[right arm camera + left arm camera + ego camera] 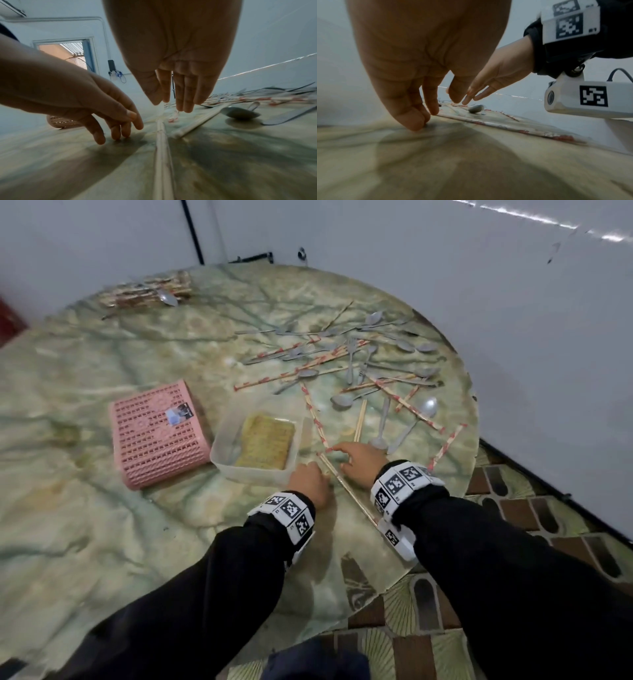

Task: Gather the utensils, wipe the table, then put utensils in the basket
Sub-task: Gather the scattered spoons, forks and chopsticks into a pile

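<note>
A paper-wrapped pair of chopsticks (349,491) (162,148) (505,124) lies slantwise on the table between my hands. My left hand (310,479) (428,112) (118,127) rests its fingertips on the table just left of the pair's far end and holds nothing. My right hand (346,455) (173,104) (474,97) reaches down with straight fingers over a red-and-white wrapper end, empty too. Several grey spoons (380,436) (240,113) and striped wrapped chopsticks (308,368) lie scattered beyond. A pink slotted basket (159,436) (60,123) lies bottom-up to the left.
A clear plastic tub (219,460) with a yellow-green cloth (265,443) stands between the basket and my left hand. A bundle of chopsticks (147,290) lies at the far left back. The round table's edge (474,440) curves close on the right, with a white wall behind.
</note>
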A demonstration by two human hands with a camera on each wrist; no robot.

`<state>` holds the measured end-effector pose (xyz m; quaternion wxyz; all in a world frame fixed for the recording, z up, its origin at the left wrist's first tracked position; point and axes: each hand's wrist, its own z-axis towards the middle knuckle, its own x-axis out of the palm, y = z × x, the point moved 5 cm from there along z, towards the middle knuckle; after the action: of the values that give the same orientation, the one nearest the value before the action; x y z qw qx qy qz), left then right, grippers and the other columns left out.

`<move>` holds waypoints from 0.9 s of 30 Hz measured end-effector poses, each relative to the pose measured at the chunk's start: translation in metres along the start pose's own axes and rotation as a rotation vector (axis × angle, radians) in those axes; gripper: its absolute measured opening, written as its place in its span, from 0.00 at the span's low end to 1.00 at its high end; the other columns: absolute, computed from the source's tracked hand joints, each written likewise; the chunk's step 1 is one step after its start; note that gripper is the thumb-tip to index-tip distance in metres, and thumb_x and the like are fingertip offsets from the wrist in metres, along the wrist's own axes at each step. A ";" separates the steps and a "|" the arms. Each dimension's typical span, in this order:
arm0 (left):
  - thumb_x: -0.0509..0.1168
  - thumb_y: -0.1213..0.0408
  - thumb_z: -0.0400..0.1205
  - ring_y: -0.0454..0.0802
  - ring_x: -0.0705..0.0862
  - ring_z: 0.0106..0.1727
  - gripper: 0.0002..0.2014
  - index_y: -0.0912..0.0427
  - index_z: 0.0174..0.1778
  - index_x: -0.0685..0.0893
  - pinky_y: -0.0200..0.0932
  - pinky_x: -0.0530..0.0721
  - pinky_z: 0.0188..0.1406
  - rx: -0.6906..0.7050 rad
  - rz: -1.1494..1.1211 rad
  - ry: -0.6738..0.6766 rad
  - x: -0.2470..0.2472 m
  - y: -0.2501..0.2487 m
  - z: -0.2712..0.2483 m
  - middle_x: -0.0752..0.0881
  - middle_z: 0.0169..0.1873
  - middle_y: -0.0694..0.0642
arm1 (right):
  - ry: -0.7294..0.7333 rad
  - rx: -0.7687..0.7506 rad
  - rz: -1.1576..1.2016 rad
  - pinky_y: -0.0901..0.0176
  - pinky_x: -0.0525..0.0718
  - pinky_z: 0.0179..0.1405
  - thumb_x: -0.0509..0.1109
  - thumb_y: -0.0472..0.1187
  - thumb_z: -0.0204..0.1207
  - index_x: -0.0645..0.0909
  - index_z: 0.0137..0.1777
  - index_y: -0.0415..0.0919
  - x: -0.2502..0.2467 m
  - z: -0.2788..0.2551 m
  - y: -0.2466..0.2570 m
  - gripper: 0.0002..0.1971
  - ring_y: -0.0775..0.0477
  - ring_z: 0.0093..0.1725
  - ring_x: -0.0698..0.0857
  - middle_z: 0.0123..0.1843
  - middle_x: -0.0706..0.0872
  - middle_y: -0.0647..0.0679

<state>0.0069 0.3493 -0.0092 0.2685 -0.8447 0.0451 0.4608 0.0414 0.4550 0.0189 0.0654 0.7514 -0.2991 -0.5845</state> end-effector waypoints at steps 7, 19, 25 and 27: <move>0.53 0.58 0.84 0.61 0.81 0.60 0.17 0.64 0.61 0.78 0.52 0.79 0.60 -0.041 0.025 -0.062 -0.002 -0.019 0.013 0.83 0.59 0.65 | 0.057 -0.049 -0.070 0.54 0.71 0.69 0.57 0.36 0.82 0.72 0.74 0.42 0.001 0.045 0.011 0.20 0.37 0.70 0.75 0.72 0.75 0.37; 0.55 0.59 0.82 0.62 0.84 0.54 0.16 0.66 0.56 0.81 0.49 0.80 0.51 -0.106 -0.012 -0.059 0.001 -0.023 0.028 0.86 0.53 0.65 | 0.061 -0.067 -0.264 0.50 0.81 0.58 0.64 0.30 0.77 0.81 0.60 0.31 -0.014 0.076 0.017 0.13 0.34 0.58 0.84 0.58 0.84 0.34; 0.61 0.60 0.80 0.62 0.83 0.58 0.16 0.68 0.57 0.80 0.48 0.80 0.55 -0.178 0.015 -0.034 0.000 -0.021 0.034 0.84 0.56 0.66 | 0.117 0.074 -0.005 0.50 0.81 0.61 0.72 0.35 0.72 0.77 0.63 0.31 -0.028 0.068 -0.004 0.19 0.35 0.61 0.82 0.62 0.82 0.35; 0.59 0.58 0.82 0.62 0.82 0.59 0.17 0.69 0.57 0.80 0.48 0.78 0.57 -0.200 -0.002 -0.058 -0.001 -0.022 0.031 0.84 0.57 0.67 | 0.136 0.147 0.067 0.48 0.83 0.59 0.74 0.38 0.70 0.77 0.62 0.32 -0.030 0.064 -0.016 0.22 0.36 0.59 0.83 0.58 0.83 0.37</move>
<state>-0.0105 0.3832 -0.0125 0.1844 -0.8536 -0.0098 0.4872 -0.0155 0.5000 0.0175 0.0498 0.7816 -0.3610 -0.5063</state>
